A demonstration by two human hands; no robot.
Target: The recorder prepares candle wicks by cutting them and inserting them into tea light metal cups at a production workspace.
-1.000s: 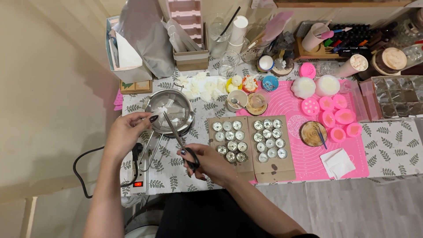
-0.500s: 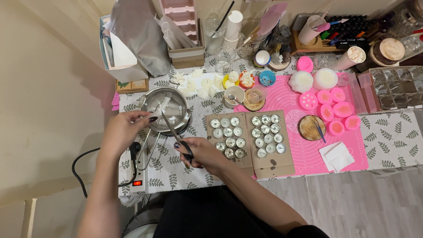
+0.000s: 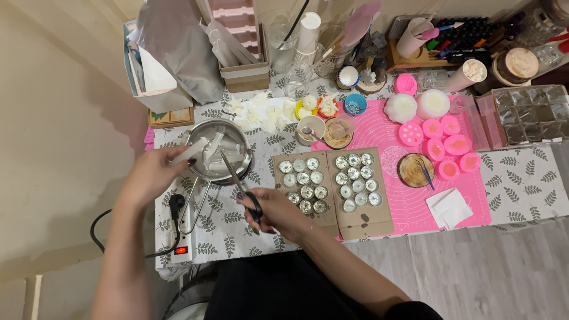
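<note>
Right hand (image 3: pixel 278 213) grips scissors (image 3: pixel 240 186), blade tips hidden in pot (image 3: pixel 216 151), L hand (image 3: pixel 155 173) holds wax strip (image 3: pixel 191 152)

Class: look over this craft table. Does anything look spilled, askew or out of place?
Loose white wax chunks lie scattered on the tablecloth behind the metal pot, outside any container. Otherwise nothing stands out; the tins sit in neat rows on the cardboard trays.

A home craft corner set up for candle making, seen from above. A small tabletop (image 3: pixel 533 184) under a leaf-patterned cloth stands on grey wood-look flooring beside a plain cream wall. It is crowded with a metal pot (image 3: pixel 218 151) of white wax pieces, cardboard trays (image 3: pixel 358 222) of small round metal cups, a pink silicone mat (image 3: pixel 409 207) with pink moulds (image 3: pixel 457 144), paper cups (image 3: pixel 308 32), and a power strip (image 3: pixel 182 246).
</note>
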